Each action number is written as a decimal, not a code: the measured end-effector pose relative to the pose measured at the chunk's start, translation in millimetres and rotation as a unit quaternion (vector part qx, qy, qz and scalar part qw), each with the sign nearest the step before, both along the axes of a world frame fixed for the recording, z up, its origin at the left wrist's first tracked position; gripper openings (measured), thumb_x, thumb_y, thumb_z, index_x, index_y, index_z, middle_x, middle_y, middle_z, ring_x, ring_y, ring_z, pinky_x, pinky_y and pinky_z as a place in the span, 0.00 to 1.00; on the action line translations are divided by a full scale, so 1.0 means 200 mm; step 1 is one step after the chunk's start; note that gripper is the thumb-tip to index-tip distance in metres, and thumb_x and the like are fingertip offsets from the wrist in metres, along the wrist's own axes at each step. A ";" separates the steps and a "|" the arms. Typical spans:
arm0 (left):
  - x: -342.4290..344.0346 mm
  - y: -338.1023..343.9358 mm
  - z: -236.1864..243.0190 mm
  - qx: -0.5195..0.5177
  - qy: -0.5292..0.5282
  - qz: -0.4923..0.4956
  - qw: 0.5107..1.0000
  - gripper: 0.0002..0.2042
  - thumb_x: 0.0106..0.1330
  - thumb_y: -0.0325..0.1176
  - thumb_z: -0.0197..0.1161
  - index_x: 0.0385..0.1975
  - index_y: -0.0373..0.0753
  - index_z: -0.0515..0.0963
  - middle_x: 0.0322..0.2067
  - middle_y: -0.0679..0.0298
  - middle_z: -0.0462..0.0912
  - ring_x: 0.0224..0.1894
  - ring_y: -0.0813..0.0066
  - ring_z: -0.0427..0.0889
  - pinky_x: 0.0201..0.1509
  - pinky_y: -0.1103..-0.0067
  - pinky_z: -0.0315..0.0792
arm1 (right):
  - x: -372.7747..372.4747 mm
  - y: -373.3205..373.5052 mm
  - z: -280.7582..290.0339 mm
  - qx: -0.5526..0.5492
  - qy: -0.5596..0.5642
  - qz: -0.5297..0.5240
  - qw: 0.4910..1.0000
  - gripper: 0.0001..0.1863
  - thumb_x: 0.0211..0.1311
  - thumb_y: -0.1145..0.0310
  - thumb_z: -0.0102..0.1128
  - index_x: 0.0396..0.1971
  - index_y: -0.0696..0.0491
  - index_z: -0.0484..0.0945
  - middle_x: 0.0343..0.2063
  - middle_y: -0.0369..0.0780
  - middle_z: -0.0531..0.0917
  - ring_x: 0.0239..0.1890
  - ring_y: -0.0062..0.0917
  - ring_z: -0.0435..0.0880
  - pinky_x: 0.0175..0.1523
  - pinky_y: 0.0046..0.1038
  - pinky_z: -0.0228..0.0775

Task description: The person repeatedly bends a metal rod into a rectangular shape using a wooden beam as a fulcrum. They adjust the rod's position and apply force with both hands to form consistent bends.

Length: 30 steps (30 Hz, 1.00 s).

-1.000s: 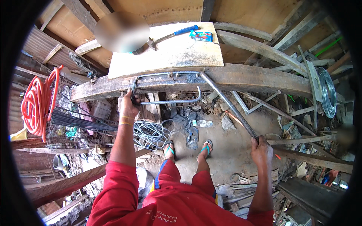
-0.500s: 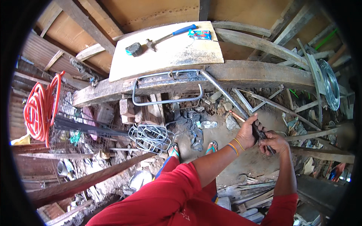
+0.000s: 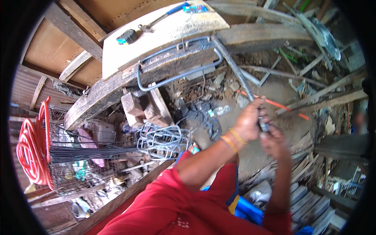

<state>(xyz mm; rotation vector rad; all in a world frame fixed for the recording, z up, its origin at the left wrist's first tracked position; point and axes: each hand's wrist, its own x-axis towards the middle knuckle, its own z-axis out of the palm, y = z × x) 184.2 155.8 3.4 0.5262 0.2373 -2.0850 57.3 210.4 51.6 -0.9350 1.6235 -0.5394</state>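
My left hand (image 3: 250,120) is closed round a long dark metal bar (image 3: 235,70). My right hand (image 3: 275,141), blurred by motion, is curled at the bar's near end, just below the left. The bar slants up and away to a bent steel rod (image 3: 181,78), meeting it at the far right corner. This rod forms an almost closed rectangular loop, its far side lying along the thick wooden beam (image 3: 270,36) among small metal pegs. The loop's free end stands close to the bar's far end. Where bar and rod join is hard to make out.
On the pale board (image 3: 168,37) lie a hammer (image 3: 162,17), a tape measure (image 3: 126,37) and a blue packet (image 3: 195,9). Bent steel loops (image 3: 164,141) are heaped below, beside thin straight rods (image 3: 94,154). A red hose coil (image 3: 31,152) hangs left; rubble covers the ground.
The view has turned and shifted. Relative to the beam, the bar has swung towards me with both hands on it, and the loop's free end now appears closer to the bar.
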 end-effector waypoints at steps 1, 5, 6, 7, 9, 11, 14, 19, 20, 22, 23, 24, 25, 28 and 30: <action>0.14 0.09 -0.03 0.009 -0.036 -0.035 0.999 0.14 0.70 0.41 0.62 0.25 0.50 0.64 0.16 0.75 0.57 0.20 0.78 0.60 0.33 0.72 0.66 | 0.16 0.17 -0.08 -0.072 -0.039 -0.013 0.997 0.07 0.65 0.66 0.64 0.36 0.52 0.79 0.17 0.29 0.71 0.15 0.13 0.65 0.19 0.20 0.56; 0.27 0.11 -0.04 -0.052 -0.004 -0.085 0.995 0.15 0.71 0.42 0.60 0.26 0.50 0.62 0.17 0.75 0.56 0.19 0.78 0.58 0.35 0.71 0.69 | 0.19 0.24 -0.16 -0.052 -0.174 0.047 0.982 0.09 0.68 0.70 0.58 0.26 0.52 0.72 0.15 0.30 0.71 0.14 0.14 0.68 0.20 0.23 0.59; 0.24 0.08 -0.03 -0.011 0.013 -0.099 0.995 0.13 0.71 0.42 0.59 0.27 0.50 0.63 0.17 0.74 0.56 0.19 0.77 0.58 0.38 0.70 0.71 | 0.13 0.18 -0.14 -0.039 -0.172 0.056 0.983 0.10 0.68 0.71 0.57 0.25 0.52 0.71 0.15 0.30 0.71 0.14 0.14 0.68 0.20 0.23 0.60; 0.21 0.07 -0.02 0.032 0.011 -0.096 0.995 0.13 0.71 0.43 0.60 0.28 0.49 0.66 0.17 0.72 0.61 0.20 0.74 0.63 0.39 0.68 0.72 | 0.10 0.14 -0.11 -0.030 -0.188 0.080 0.978 0.11 0.69 0.71 0.56 0.24 0.52 0.70 0.15 0.30 0.71 0.14 0.14 0.68 0.21 0.23 0.60; 0.17 0.05 -0.01 0.019 -0.032 -0.090 0.995 0.14 0.71 0.46 0.61 0.29 0.46 0.68 0.20 0.68 0.70 0.24 0.69 0.74 0.43 0.67 0.74 | 0.06 0.06 -0.06 -0.006 -0.157 0.098 0.983 0.12 0.71 0.68 0.56 0.24 0.52 0.70 0.15 0.30 0.71 0.15 0.15 0.69 0.21 0.23 0.61; 0.23 0.09 -0.03 -0.048 -0.077 -0.104 0.990 0.14 0.72 0.49 0.60 0.40 0.43 0.75 0.36 0.61 0.84 0.37 0.65 0.83 0.50 0.69 0.75 | 0.01 -0.02 -0.01 0.062 -0.153 0.140 0.976 0.12 0.72 0.67 0.55 0.26 0.52 0.71 0.16 0.31 0.71 0.15 0.15 0.70 0.21 0.23 0.62; 0.54 0.20 -0.10 -0.026 -0.295 -0.060 0.953 0.15 0.70 0.49 0.60 0.44 0.44 0.76 0.42 0.63 0.84 0.42 0.69 0.82 0.49 0.70 0.74 | -0.05 -0.05 0.00 0.131 -0.184 0.144 0.963 0.10 0.73 0.64 0.56 0.31 0.51 0.71 0.18 0.31 0.73 0.15 0.17 0.72 0.22 0.23 0.63; 1.32 0.22 -0.12 0.175 -0.484 0.272 0.813 0.16 0.68 0.52 0.60 0.40 0.46 0.77 0.31 0.67 0.78 0.32 0.71 0.78 0.37 0.70 0.72 | -0.10 -0.01 0.02 0.226 -0.197 0.129 0.945 0.09 0.71 0.65 0.57 0.31 0.51 0.71 0.18 0.31 0.72 0.15 0.18 0.71 0.21 0.23 0.61; 1.45 0.20 -0.12 0.165 -0.512 0.269 0.799 0.15 0.69 0.52 0.59 0.38 0.46 0.78 0.31 0.67 0.79 0.31 0.71 0.78 0.35 0.70 0.72 | -0.09 -0.01 0.05 0.215 -0.218 0.123 0.944 0.08 0.70 0.66 0.58 0.31 0.51 0.71 0.17 0.30 0.71 0.14 0.16 0.69 0.19 0.24 0.58; 1.64 0.12 -0.13 0.145 -0.510 0.254 0.809 0.14 0.71 0.49 0.57 0.36 0.45 0.80 0.31 0.65 0.81 0.31 0.70 0.80 0.35 0.71 0.74 | -0.04 -0.03 0.11 0.147 -0.150 0.129 0.969 0.07 0.70 0.66 0.58 0.32 0.51 0.72 0.18 0.30 0.71 0.15 0.16 0.69 0.19 0.23 0.58; 1.71 0.09 -0.13 0.116 -0.480 0.240 0.836 0.14 0.73 0.47 0.56 0.35 0.43 0.81 0.31 0.64 0.83 0.30 0.70 0.81 0.35 0.71 0.76 | 0.00 -0.05 0.15 0.121 -0.116 0.133 0.977 0.07 0.70 0.67 0.58 0.32 0.51 0.73 0.18 0.30 0.71 0.15 0.15 0.68 0.19 0.23 0.57; 1.75 0.06 -0.13 0.108 -0.403 0.263 0.870 0.13 0.75 0.42 0.55 0.37 0.39 0.81 0.31 0.61 0.85 0.31 0.70 0.82 0.37 0.73 0.78 | 0.02 -0.06 0.22 0.124 -0.128 0.131 0.975 0.06 0.70 0.67 0.58 0.34 0.51 0.74 0.18 0.30 0.71 0.15 0.15 0.69 0.20 0.23 0.58; 1.78 0.05 -0.13 0.145 -0.489 0.222 0.831 0.12 0.74 0.38 0.55 0.36 0.37 0.81 0.30 0.61 0.85 0.30 0.70 0.82 0.37 0.73 0.79 | 0.02 -0.08 0.30 0.130 -0.140 0.128 0.973 0.05 0.70 0.67 0.58 0.36 0.52 0.74 0.19 0.30 0.72 0.15 0.16 0.69 0.20 0.23 0.59; 1.81 0.04 -0.08 0.127 -0.442 0.244 0.854 0.11 0.75 0.37 0.55 0.36 0.38 0.79 0.29 0.62 0.83 0.29 0.69 0.82 0.35 0.71 0.79 | 0.04 -0.15 0.58 0.140 -0.163 0.132 0.968 0.07 0.69 0.68 0.58 0.42 0.53 0.76 0.20 0.32 0.73 0.16 0.17 0.70 0.21 0.23 0.62; 1.81 0.04 -0.03 0.124 -0.419 0.243 0.866 0.10 0.75 0.37 0.54 0.36 0.38 0.78 0.28 0.63 0.82 0.29 0.68 0.81 0.34 0.70 0.78 | 0.07 -0.20 0.77 0.145 -0.168 0.146 0.964 0.11 0.69 0.67 0.57 0.48 0.53 0.76 0.22 0.33 0.74 0.16 0.18 0.71 0.21 0.23 0.63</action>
